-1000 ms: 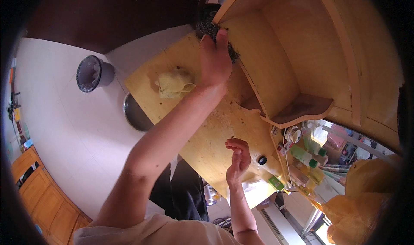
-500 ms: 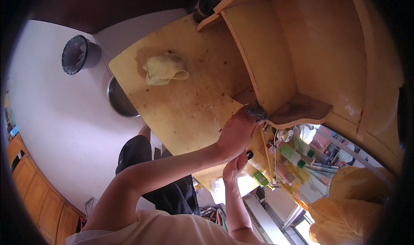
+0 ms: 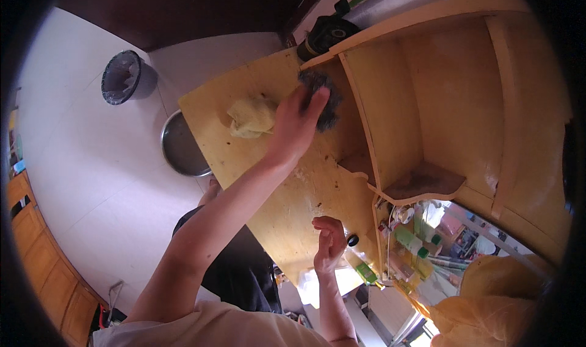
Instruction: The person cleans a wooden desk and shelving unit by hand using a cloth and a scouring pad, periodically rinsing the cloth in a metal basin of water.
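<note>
My left hand (image 3: 294,127) reaches across the yellow wooden tabletop (image 3: 241,173) toward its far side. It is closed on a dark grey steel wool scourer (image 3: 330,109), which sticks out past the fingers beside the wooden shelf unit. Just left of that hand lies a crumpled pale yellow cloth (image 3: 250,118). My right hand (image 3: 330,246) hovers over the near part of the table with loosely bent fingers and holds nothing. A small black ring-shaped item (image 3: 352,240) is close beside it.
The wooden shelf unit (image 3: 390,103) rises along the table's right side. A dark container (image 3: 329,37) stands at the far corner. Bottles (image 3: 410,240) crowd the lower right, near an orange-yellow bag (image 3: 500,304). A metal basin (image 3: 183,145) and a lined bin (image 3: 128,78) sit on the floor.
My left hand has swung from the shelf's lower corner to the far part of the table with the scourer. My right hand has uncurled somewhat. The whole view has shifted slightly.
</note>
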